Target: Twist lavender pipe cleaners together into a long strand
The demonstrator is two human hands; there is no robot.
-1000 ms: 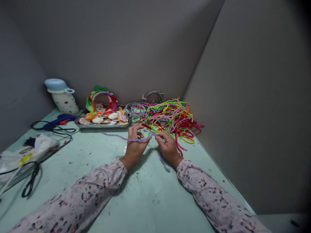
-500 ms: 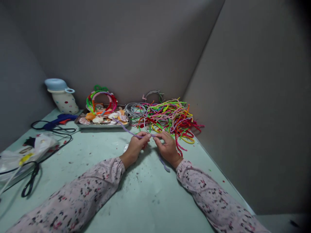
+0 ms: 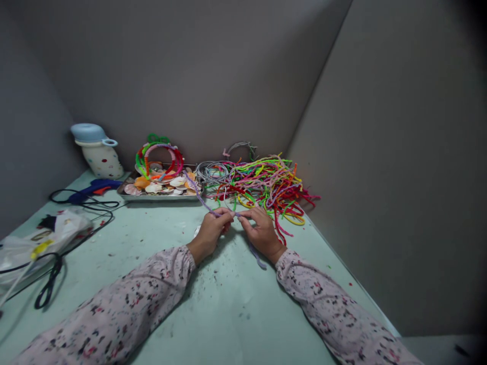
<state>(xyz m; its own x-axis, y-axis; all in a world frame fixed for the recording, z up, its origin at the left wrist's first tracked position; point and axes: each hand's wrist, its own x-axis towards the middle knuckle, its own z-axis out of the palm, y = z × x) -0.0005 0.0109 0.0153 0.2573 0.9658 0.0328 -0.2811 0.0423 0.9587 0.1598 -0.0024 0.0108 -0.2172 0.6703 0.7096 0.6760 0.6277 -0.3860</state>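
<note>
A fuzzy purple pipe cleaner (image 3: 199,195) runs through both hands, one end rising up and left, the other hanging below the right hand. My left hand (image 3: 213,227) pinches it between thumb and fingers. Close beside it, my right hand (image 3: 262,230) is closed on the same pipe cleaner. A thin pale wire loop (image 3: 225,195) stands up from between the fingertips; where the two meet is hidden by the fingers. Behind the hands lies a tangled pile of coloured pipe cleaners (image 3: 266,177), with a coil of grey wire (image 3: 212,172) at its left.
A metal tray (image 3: 163,198) of seashells holds several colourful wrapped rings (image 3: 160,159). Left of it stand a blue-lidded bottle (image 3: 98,152) and a blue glue gun (image 3: 91,189). Black cable (image 3: 47,289) and a plastic bag (image 3: 63,228) lie at the left. Grey walls enclose the table.
The free upper end of the purple pipe cleaner has swung upward and slightly right. Both hands stay in nearly the same place with their pinch.
</note>
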